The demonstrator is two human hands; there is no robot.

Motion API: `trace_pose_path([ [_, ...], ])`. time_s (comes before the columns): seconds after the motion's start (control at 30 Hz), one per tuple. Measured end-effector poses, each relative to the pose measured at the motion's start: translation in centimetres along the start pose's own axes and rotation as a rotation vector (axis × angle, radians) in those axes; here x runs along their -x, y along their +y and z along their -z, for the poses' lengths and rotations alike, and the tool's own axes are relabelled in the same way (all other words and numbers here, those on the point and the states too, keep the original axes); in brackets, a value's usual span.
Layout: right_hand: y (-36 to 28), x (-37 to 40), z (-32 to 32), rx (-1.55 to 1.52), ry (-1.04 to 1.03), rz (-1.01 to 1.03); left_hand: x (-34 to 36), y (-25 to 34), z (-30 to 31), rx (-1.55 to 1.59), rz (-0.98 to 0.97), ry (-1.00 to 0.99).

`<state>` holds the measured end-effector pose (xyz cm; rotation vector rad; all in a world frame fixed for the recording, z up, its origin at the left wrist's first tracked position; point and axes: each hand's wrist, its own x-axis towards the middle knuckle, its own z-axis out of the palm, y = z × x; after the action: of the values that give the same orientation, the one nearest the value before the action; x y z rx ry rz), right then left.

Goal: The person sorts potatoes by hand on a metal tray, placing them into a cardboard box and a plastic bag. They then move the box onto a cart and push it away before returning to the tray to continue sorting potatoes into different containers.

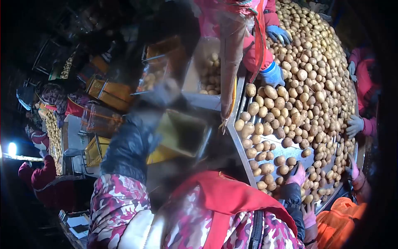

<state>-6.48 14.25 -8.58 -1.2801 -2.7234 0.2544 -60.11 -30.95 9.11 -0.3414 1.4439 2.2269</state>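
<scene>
Potatoes [309, 95] crowd the sorting table [242, 157] on the right. Right hand [297, 175], pink-gloved, lies on the nearest ones with fingers pressed together. A careless sweep could push some over the near rim. Left hand [162, 93] blurs far left, its fingers unreadable.

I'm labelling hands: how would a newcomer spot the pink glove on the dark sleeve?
Start at the long metal table heaped with tan potatoes. At its nearest, thinly covered end, a pink-gloved hand rests on them. The blue gloves and pale glove farther along leave reddish sleeves; this one leaves a dark padded sleeve.
</scene>
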Motion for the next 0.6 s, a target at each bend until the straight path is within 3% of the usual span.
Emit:
trace_pose_path([
  [0.1,-0.9,0.2,0.3,0.004,0.023,0.007,-2.9,7.2,1.1,0.218,-0.192,0.066],
  [0.17,-1.6,-0.2,1.4,-0.022,-0.115,-0.076,-2.9,7.6,2.2,0.232,-0.211,0.062],
  [0.23,-1.0,1.8,-0.8,-0.065,0.228,0.154,-2.1,4.7,3.0,0.132,-0.135,0.039],
  [0.27,-2.1,2.1,0.3,-0.222,0.155,0.193,-1.4,1.9,3.3,0.033,-0.066,0.024],
  [0.3,-7.0,2.2,5.5,-0.215,-0.133,0.097,-0.1,-1.7,3.3,-0.116,0.021,0.010],
  [0.33,-9.0,4.1,6.3,-0.252,0.006,0.143,1.6,-5.7,3.2,-0.285,0.117,-0.014],
  [0.37,-9.5,5.6,5.5,-0.079,0.074,0.271,4.0,-9.5,2.7,-0.459,0.212,-0.055],
  [0.4,-13.1,4.8,10.3,-0.106,-0.364,0.184,6.5,-13.0,1.8,-0.637,0.292,-0.151],
  [0.43,-13.1,6.3,9.3,-0.167,-0.360,0.190,9.2,-15.9,0.5,-0.799,0.342,-0.306],
  [0.5,-10.7,9.0,5.6,-0.086,-0.146,0.449,13.7,-18.4,-3.6,-1.068,0.322,-0.673],
  [0.6,-6.6,7.5,6.8,-0.171,-0.053,0.436,15.7,-21.5,-8.1,-1.265,0.092,-1.071],
])
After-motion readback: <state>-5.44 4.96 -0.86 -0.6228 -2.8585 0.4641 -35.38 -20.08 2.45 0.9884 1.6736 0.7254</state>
